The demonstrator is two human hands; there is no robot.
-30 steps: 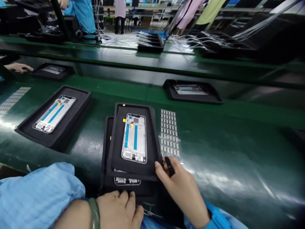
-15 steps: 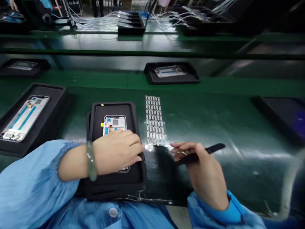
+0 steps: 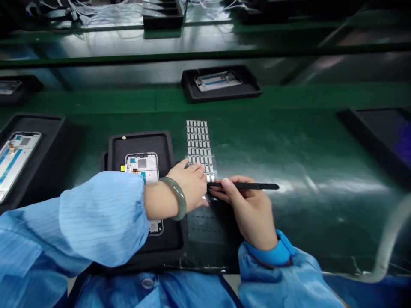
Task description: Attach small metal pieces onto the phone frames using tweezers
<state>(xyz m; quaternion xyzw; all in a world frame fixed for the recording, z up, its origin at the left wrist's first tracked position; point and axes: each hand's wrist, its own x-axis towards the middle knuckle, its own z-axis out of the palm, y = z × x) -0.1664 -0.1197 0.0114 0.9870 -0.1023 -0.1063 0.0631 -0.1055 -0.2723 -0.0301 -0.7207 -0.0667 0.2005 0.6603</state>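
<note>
Labels (image 3: 198, 145) end under flat left hand (image 3: 189, 182), right hand (image 3: 247, 214) pinching a black tool (image 3: 247, 186) over open bench (image 3: 321, 205).

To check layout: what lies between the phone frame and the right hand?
In the head view, the left hand lies there, over the sheet of small labels.

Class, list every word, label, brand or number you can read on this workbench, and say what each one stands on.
Nothing here can be read.
The sheet of small labels by the left hand: too small to read.
The yellow tag on the phone frame in the black tray: too small to read.
The black pen-like tool in the right hand: no readable marks show.
</note>
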